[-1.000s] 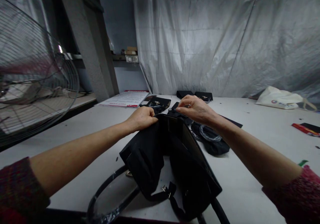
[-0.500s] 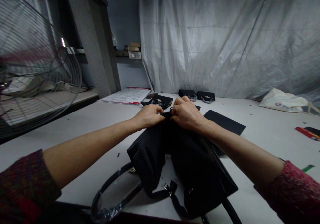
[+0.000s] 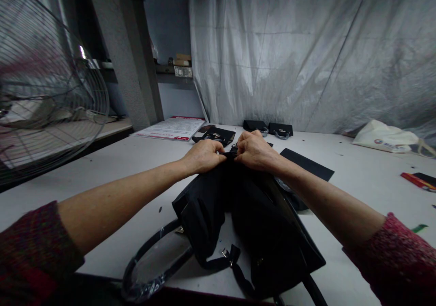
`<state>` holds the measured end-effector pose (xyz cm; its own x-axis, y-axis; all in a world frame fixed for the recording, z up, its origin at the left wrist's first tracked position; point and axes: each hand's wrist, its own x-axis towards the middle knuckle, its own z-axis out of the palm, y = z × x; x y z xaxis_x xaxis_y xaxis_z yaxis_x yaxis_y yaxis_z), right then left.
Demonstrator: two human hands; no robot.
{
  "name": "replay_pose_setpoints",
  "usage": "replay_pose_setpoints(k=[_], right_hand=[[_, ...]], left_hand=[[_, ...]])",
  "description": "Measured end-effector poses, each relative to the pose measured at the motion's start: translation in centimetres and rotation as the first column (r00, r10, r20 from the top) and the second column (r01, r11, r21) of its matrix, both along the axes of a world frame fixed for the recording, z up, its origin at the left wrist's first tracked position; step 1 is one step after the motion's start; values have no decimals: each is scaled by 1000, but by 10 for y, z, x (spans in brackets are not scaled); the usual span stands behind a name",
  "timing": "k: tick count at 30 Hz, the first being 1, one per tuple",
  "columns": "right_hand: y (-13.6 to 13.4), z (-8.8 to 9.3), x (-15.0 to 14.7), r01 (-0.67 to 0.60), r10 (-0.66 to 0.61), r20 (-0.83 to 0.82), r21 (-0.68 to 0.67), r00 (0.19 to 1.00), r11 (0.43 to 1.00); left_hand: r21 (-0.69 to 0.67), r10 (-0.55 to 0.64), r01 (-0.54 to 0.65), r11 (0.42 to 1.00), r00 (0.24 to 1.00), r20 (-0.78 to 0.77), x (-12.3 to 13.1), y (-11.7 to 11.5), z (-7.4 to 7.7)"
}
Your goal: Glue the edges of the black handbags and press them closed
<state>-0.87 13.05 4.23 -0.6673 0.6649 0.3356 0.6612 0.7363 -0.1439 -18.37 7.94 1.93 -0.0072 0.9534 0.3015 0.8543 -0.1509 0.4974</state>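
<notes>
A black handbag (image 3: 272,233) lies spread on the white table in front of me, its dark inside facing up. My left hand (image 3: 206,155) is closed on its far edge, thumb and fingers pinching the material. Close beside it, my right hand (image 3: 254,151) pinches the same edge, with a small metal piece (image 3: 234,147) showing between the hands. A strap with a metal clasp (image 3: 226,253) hangs at the bag's near side. One looped handle (image 3: 160,242), partly wrapped in clear plastic, rests toward the lower left; part of another shows at lower right.
Smaller black bags (image 3: 218,135) stand at the back of the table (image 3: 119,169). A flat black panel (image 3: 306,164) lies right of my hands. Farther off are a printed sheet (image 3: 172,128), a white cloth bag (image 3: 384,137) and a red item (image 3: 417,181). A wire-caged fan (image 3: 54,87) stands left.
Both hands keep their pinch on the bag's far edge, and the right has shifted very slightly. A little more of the edge and metal piece shows between them. The bag stays in place.
</notes>
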Motion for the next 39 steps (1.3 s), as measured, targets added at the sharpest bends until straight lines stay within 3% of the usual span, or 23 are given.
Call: replay_pose_setpoints(k=[6,10,16,20,24,27,31,34,39], right_hand=[[4,-6,0,27,-31,24,164,999,986],[5,-7,0,28,-34,34,168,999,985],[4,-5,0,71,-78,42,158,996,985],[5,-7,-2,83,-93,53,164,994,983],[5,-4,0,-4,1,33,89,999,996],[4,7,16,-55,65,-172,64,983,996],[4,16,53,13,0,-396,30,918,999],[3,4,74,68,-97,-438,-83,894,994],[4,-34,89,24,-179,-511,-294,841,955]], left_hand=[[-61,3,-1,998,1000,30,3,0,3],[-69,-31,36,997,997,69,5,3,1],[-132,-124,171,976,943,308,7,11,-3],[-98,-167,196,976,954,248,6,19,-4],[-19,-104,106,994,991,79,7,17,3],[43,-15,17,999,999,-38,-3,6,12],[44,259,-256,966,962,-91,-39,-10,14],[11,370,-375,927,910,-187,-59,-19,8],[-44,315,-347,937,892,-323,-65,-22,6]])
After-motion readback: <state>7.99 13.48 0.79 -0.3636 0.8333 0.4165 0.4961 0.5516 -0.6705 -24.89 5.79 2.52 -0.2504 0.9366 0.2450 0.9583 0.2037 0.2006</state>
